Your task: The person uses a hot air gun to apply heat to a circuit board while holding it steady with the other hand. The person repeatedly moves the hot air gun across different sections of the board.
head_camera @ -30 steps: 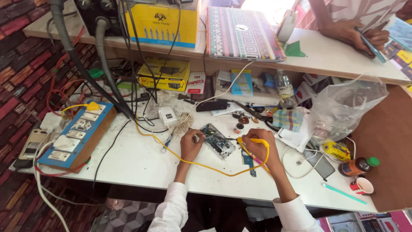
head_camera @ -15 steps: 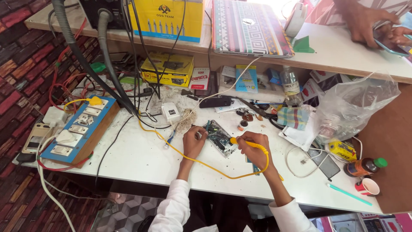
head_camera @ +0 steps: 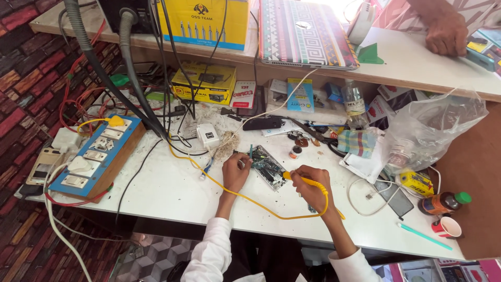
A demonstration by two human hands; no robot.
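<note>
An opened phone with its green circuit board (head_camera: pixel 269 166) showing lies on the white workbench (head_camera: pixel 172 190). My left hand (head_camera: pixel 236 171) rests on its left end, fingers curled and steadying it. In my right hand (head_camera: pixel 311 187) is a yellow soldering iron (head_camera: pixel 293 176), gripped like a pen, with its tip on the board's right side. The iron's yellow cord (head_camera: pixel 250 201) loops across the bench toward the back left.
A blue switchboard box (head_camera: pixel 96 155) sits at the left with grey hoses (head_camera: pixel 112 73) behind. A clear plastic bag (head_camera: pixel 428 130), a small bottle (head_camera: pixel 443 202) and a red cup (head_camera: pixel 447 227) stand right. Another person's hand (head_camera: pixel 446 32) rests on the upper shelf beside a patterned laptop (head_camera: pixel 305 32).
The view has shifted and come closer. My right hand has brought the soldering iron's tip onto the board. My left hand stays on the phone.
</note>
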